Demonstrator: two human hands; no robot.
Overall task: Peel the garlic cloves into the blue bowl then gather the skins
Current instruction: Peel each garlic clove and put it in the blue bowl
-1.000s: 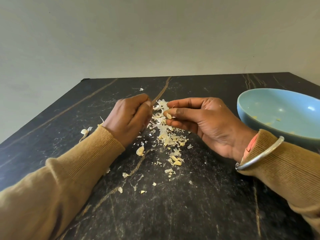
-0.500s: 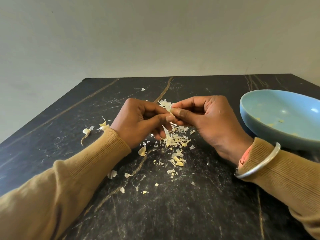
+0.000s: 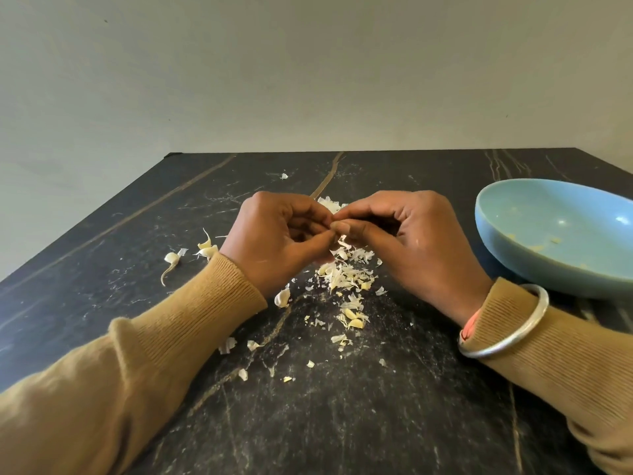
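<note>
My left hand [image 3: 274, 241] and my right hand [image 3: 404, 241] meet fingertip to fingertip above the middle of the black table [image 3: 342, 423]. Both pinch a small garlic clove, almost wholly hidden between the fingers. Under them lies a pile of pale garlic skins [image 3: 346, 275]. A whole clove [image 3: 282, 298] rests on the table by my left wrist. The blue bowl [image 3: 555, 234] stands at the right, close to my right forearm, with a few yellowish bits inside.
More skins and a stemmed scrap [image 3: 171, 262] lie left of my left hand. Loose flakes [image 3: 239, 351] are scattered toward the near side. A silver bangle [image 3: 507, 334] sits on my right wrist. A plain wall rises behind the table's far edge.
My hands, apart a second ago, have come together and lifted slightly over the skin pile. The fingertips of both now close round the clove.
</note>
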